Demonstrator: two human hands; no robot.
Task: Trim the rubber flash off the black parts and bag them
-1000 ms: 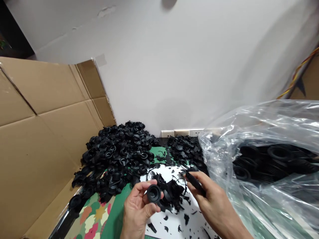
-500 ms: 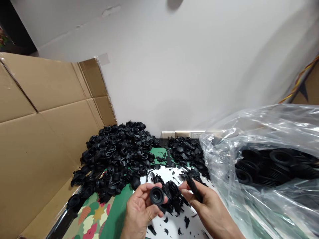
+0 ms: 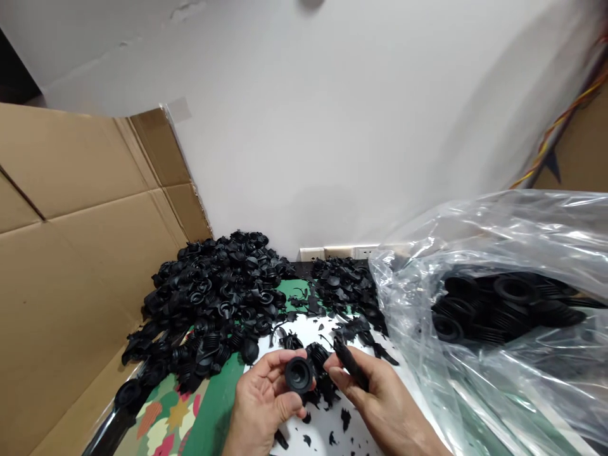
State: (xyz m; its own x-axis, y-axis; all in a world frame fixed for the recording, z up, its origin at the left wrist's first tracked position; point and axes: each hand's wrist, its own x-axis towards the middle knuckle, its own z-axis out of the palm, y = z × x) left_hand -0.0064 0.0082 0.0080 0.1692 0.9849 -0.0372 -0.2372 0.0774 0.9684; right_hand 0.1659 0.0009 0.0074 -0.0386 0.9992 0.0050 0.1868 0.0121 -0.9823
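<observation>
My left hand (image 3: 263, 405) pinches a black ribbed rubber boot (image 3: 298, 374) by its round collar, the opening facing me. My right hand (image 3: 375, 405) is closed on a slim black tool (image 3: 350, 363) whose tip sits just right of the boot. Both hands hover low over a white sheet (image 3: 327, 430) strewn with black rubber scraps (image 3: 344, 418).
A big pile of black rubber boots (image 3: 213, 304) lies at the left, a smaller heap of trimmings (image 3: 344, 291) behind. A clear plastic bag (image 3: 498, 329) with more boots fills the right. Cardboard (image 3: 80, 253) walls the left; a white wall with outlets (image 3: 332, 253) stands behind.
My right hand with the tool has moved left, closing in on the boot in my left hand. The view has shifted slightly.
</observation>
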